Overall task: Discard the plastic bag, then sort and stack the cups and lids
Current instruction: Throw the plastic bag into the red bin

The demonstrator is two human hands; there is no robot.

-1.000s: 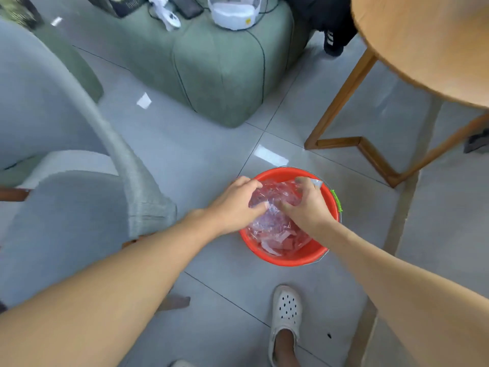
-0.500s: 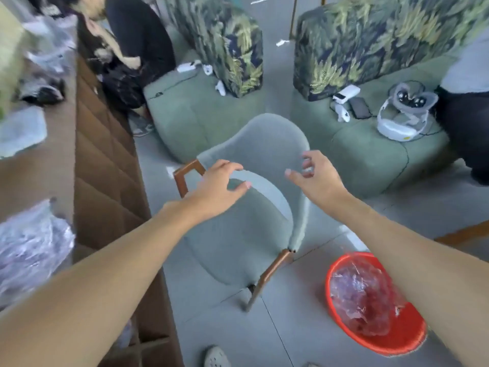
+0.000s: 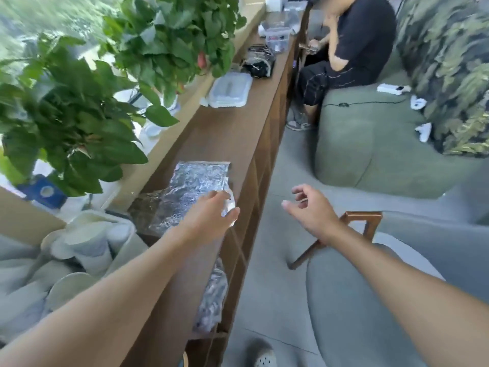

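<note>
A crinkled clear plastic bag [image 3: 190,192] lies flat on the brown wooden counter [image 3: 238,133]. My left hand [image 3: 211,215] reaches over the bag's near right corner. That corner sits between my spread thumb and fingers, which touch it without closing. My right hand [image 3: 312,213] hovers in the air to the right of the counter, fingers loosely curled, holding nothing. White paper cups [image 3: 87,242] and round white lids [image 3: 68,287] lie jumbled in a pale wrapper at the lower left of the counter.
Leafy potted plants [image 3: 79,109] overhang the counter's left side. Clear food boxes [image 3: 230,88] and dark items sit farther along it. Another crumpled plastic bag [image 3: 211,295] fills a shelf below. A grey chair [image 3: 370,300] stands under my right arm; a seated person [image 3: 352,43] is beyond.
My view swung from the red bin on the floor up to the counter. Both hands left the bag in the bin; my left hand now reaches a second plastic bag.
</note>
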